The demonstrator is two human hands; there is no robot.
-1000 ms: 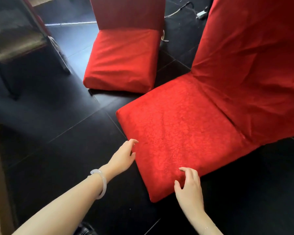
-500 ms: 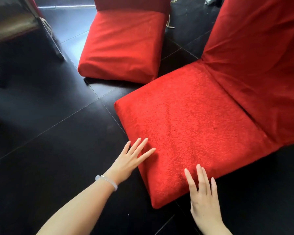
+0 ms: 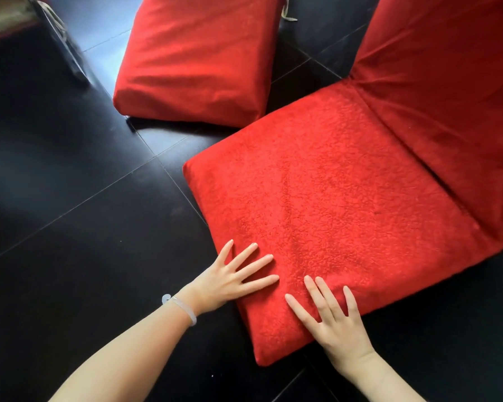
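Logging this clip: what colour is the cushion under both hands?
The cushion is red; head view.

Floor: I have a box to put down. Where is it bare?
The widest bare floor lies left of the near cushion, in front of the far cushion. Another patch lies right of the right hand. Tight: the gap between the cushions, and the near corner, where the left hand presses too.

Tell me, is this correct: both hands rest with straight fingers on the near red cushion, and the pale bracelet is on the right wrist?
Not quite. The pale bracelet is on the left wrist, not the right, as the head view shows. The rest is correct: the left hand and the right hand both rest with straight fingers on the near red cushion.
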